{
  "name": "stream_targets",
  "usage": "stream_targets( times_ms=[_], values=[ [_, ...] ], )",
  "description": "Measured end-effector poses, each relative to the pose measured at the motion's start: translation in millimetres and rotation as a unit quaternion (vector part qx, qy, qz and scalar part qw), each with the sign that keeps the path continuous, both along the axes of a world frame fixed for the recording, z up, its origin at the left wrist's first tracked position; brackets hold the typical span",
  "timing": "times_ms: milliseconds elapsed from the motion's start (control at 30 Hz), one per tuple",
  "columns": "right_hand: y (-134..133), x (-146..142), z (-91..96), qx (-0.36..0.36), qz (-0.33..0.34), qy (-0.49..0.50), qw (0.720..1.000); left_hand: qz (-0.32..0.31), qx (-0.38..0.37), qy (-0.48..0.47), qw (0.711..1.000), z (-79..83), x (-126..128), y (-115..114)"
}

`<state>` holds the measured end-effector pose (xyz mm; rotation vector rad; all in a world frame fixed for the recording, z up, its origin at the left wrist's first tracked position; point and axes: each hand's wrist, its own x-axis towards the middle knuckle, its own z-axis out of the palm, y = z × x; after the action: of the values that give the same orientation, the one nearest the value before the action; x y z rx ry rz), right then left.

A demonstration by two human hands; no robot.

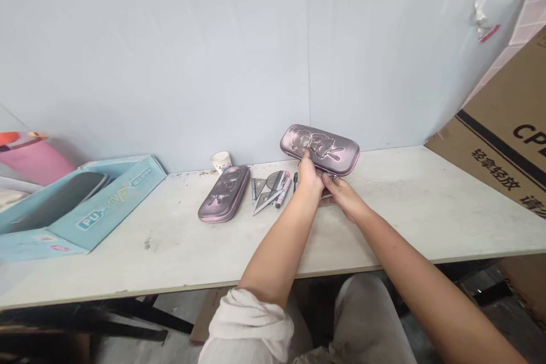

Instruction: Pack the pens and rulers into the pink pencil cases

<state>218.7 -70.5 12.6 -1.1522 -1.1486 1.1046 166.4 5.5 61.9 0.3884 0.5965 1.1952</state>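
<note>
I hold a pink-purple hard pencil case (324,147) with an embossed cartoon figure, tilted up on its edge above the white table (426,210). My left hand (307,173) grips its lower left edge, thumb on the front. My right hand (343,193) pinches at its bottom edge, fingers closed, apparently at the zipper. A second matching pencil case (224,192) lies flat to the left. Between them lie set squares and a protractor (268,186), a pink marker (283,192) and a dark pen (295,181).
A small paper cup (222,160) stands by the wall. A light blue open box (81,205) sits at the left, pink items (34,156) behind it. A large cardboard carton (507,142) rests at the right end. My knees (362,313) are under the table edge.
</note>
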Motion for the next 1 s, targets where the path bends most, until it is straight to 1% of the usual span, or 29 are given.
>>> stream_targets(
  times_ms=[100,167,200,233,267,300,333,367,400,433,467,500,533,567,600,633,700,733,767,800,833,867,900,933,967,1000],
  values=[
    [10.8,-11.4,-4.2,0.004,-0.085,-0.096,0.992,0.006,0.011,-0.015,1.0,0.8,-13.1,2.0],
    [12.4,-19.1,-4.8,0.013,-0.105,-0.178,0.978,0.022,0.014,0.0,1.0,-0.3,-24.5,7.4],
    [11.1,-23.2,-4.3,0.021,-0.111,-0.242,0.964,0.034,0.01,0.024,0.999,-1.5,-30.9,11.3],
    [8.5,-26.8,-3.0,0.034,-0.119,-0.322,0.939,0.052,0.006,0.06,0.997,-2.9,-38.1,15.8],
    [5.1,-29.3,-1.1,0.048,-0.126,-0.41,0.902,0.074,0.01,0.109,0.991,-4.4,-45.8,20.6],
    [1.3,-29.8,1.3,0.06,-0.133,-0.494,0.857,0.099,0.03,0.168,0.98,-5.7,-53.9,25.2],
    [-2.4,-28.0,4.4,0.067,-0.136,-0.563,0.813,0.125,0.066,0.234,0.962,-6.7,-62.1,29.1],
    [-5.7,-23.2,8.2,0.067,-0.138,-0.613,0.775,0.143,0.115,0.304,0.935,-7.1,-69.8,31.9],
    [-8.2,-15.4,12.7,0.06,-0.136,-0.641,0.753,0.15,0.17,0.369,0.901,-6.8,-76.5,33.3],
    [-9.9,-4.8,17.9,0.049,-0.134,-0.652,0.745,0.146,0.22,0.426,0.865,-6.0,-81.6,32.9],
    [-10.8,8.5,24.0,0.041,-0.134,-0.651,0.746,0.129,0.264,0.472,0.831,-4.6,-85.1,30.6],
    [-11.2,24.0,30.7,0.041,-0.131,-0.636,0.759,0.1,0.305,0.504,0.802,-2.7,-86.7,26.5],
    [-11.4,40.8,37.9,0.043,-0.135,-0.607,0.782,0.058,0.345,0.524,0.777,-0.4,-86.6,20.8],
    [-12.0,58.4,45.0,0.042,-0.147,-0.562,0.813,0.003,0.385,0.531,0.755,2.1,-85.3,13.8],
    [-13.3,75.8,51.6,0.039,-0.168,-0.497,0.851,-0.063,0.426,0.526,0.733,4.7,-83.1,6.1],
    [-15.4,92.0,56.9,0.04,-0.161,-0.421,0.892,-0.142,0.46,0.512,0.711,7.2,-80.1,-2.0],
    [-21.9,117.4,61.8,0.028,-0.109,-0.391,0.913,-0.304,0.485,0.468,0.673,10.6,-72.4,-17.4],
    [-25.7,125.5,60.7,0.015,-0.084,-0.366,0.927,-0.372,0.477,0.441,0.663,11.0,-67.4,-24.3],
    [-29.6,130.5,57.3,-0.004,-0.07,-0.325,0.943,-0.426,0.459,0.412,0.661,10.2,-61.2,-30.8],
    [-33.1,132.8,52.0,-0.026,-0.068,-0.263,0.962,-0.467,0.435,0.384,0.668,8.1,-53.7,-37.0],
    [-36.2,133.0,45.3,-0.051,-0.082,-0.177,0.979,-0.487,0.408,0.359,0.684,4.6,-44.6,-42.8],
    [-38.8,132.1,37.9,-0.066,-0.105,-0.099,0.987,-0.504,0.377,0.339,0.699,-0.1,-33.9,-48.3],
    [-40.8,130.8,30.3,-0.071,-0.13,-0.051,0.988,-0.498,0.354,0.329,0.72,-5.8,-21.8,-53.1],
    [-42.4,129.8,23.0,-0.068,-0.152,-0.016,0.986,-0.471,0.345,0.323,0.745,-12.2,-8.6,-56.9],
    [-43.6,129.4,16.4,-0.067,-0.153,-0.007,0.986,-0.428,0.345,0.322,0.771,-19.1,5.1,-59.3],
    [-44.7,129.8,10.6,-0.067,-0.153,0.002,0.986,-0.368,0.348,0.334,0.795,-25.9,18.4,-60.1]
  ],
)
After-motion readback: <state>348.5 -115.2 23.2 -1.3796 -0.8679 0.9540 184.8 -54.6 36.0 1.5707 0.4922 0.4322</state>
